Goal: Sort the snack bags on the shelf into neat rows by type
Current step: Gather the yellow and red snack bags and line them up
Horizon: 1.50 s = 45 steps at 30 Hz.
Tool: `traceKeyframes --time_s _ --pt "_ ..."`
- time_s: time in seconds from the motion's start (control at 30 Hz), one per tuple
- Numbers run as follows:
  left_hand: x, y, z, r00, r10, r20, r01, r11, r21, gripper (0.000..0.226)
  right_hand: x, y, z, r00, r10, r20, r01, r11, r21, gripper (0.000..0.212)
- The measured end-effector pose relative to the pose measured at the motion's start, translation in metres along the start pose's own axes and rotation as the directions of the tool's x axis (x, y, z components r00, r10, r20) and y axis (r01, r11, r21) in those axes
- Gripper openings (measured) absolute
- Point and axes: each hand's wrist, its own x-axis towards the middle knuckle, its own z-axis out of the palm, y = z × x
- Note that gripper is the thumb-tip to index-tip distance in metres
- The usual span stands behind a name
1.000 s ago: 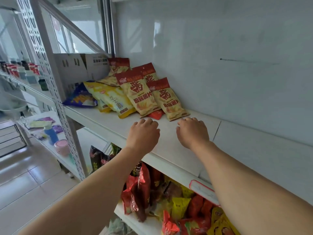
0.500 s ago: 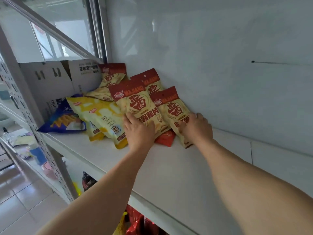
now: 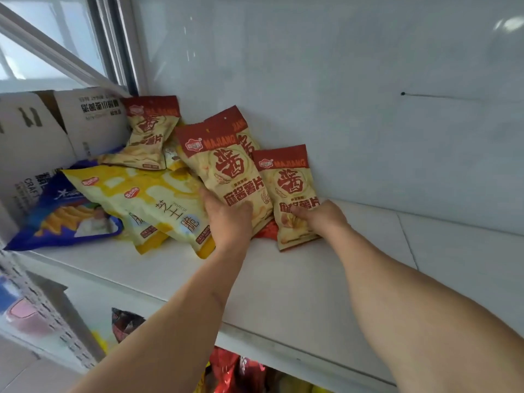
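Two red-topped Majiang chip bags stand tilted against the back wall on the white shelf (image 3: 283,279). The left hand (image 3: 229,219) grips the lower edge of the taller chip bag (image 3: 226,177), thumb on its front. The right hand (image 3: 320,218) pinches the shorter chip bag (image 3: 292,194), just right of the taller one. Left of the taller bag lie a yellow bag (image 3: 147,202), a blue bag (image 3: 65,217) and a cardboard box (image 3: 37,131).
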Motion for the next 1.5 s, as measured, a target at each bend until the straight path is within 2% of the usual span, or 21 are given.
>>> traceKeyframes --time_s 0.1,0.2,0.3,0.4,0.47,0.57,0.77,1.0,1.1,1.2,1.5 --pt "-0.008 0.001 -0.005 0.990 -0.125 0.067 0.133 0.981 -0.142 0.072 -0.017 0.004 0.001 1.000 0.016 -0.004 -0.015 0.979 0.203 0.075" --pt "-0.014 0.000 -0.010 0.965 -0.205 0.166 0.237 0.949 -0.207 0.046 -0.040 0.007 -0.003 1.000 0.009 -0.009 -0.006 0.947 0.321 0.046" --pt "-0.023 0.003 -0.013 0.956 -0.186 0.227 0.239 0.943 -0.231 0.039 -0.060 0.016 -0.014 0.998 -0.001 -0.058 0.023 0.921 0.390 0.039" --pt "-0.038 0.008 -0.014 0.919 -0.160 0.361 0.263 0.930 -0.258 0.037 -0.083 0.030 -0.035 0.992 0.003 -0.128 0.054 0.898 0.438 0.026" --pt "-0.050 0.011 -0.014 0.865 -0.153 0.478 0.309 0.913 -0.267 0.031 -0.099 0.044 -0.053 0.986 0.023 -0.163 0.053 0.892 0.450 0.021" --pt "-0.074 0.013 -0.010 0.768 -0.138 0.625 0.358 0.902 -0.241 0.020 -0.123 0.072 -0.083 0.964 0.084 -0.251 0.040 0.891 0.453 0.033" --pt "-0.135 0.014 0.019 0.512 -0.127 0.849 0.439 0.889 -0.132 0.027 -0.162 0.133 -0.144 0.892 0.223 -0.393 0.003 0.867 0.498 0.027" --pt "-0.204 0.024 0.072 0.250 -0.112 0.962 0.457 0.889 -0.015 0.025 -0.184 0.199 -0.204 0.812 0.286 -0.509 0.021 0.857 0.515 0.019" --pt "-0.232 0.029 0.103 0.185 -0.140 0.973 0.477 0.878 0.036 0.026 -0.182 0.229 -0.229 0.798 0.293 -0.526 0.025 0.857 0.515 0.019" --pt "-0.261 0.032 0.137 0.189 -0.152 0.970 0.488 0.872 0.042 0.032 -0.176 0.262 -0.259 0.796 0.277 -0.538 0.045 0.860 0.509 0.021" --pt "-0.348 0.040 0.240 0.354 -0.138 0.925 0.480 0.876 -0.053 0.038 -0.133 0.352 -0.351 0.848 0.181 -0.498 0.078 0.887 0.455 0.035"
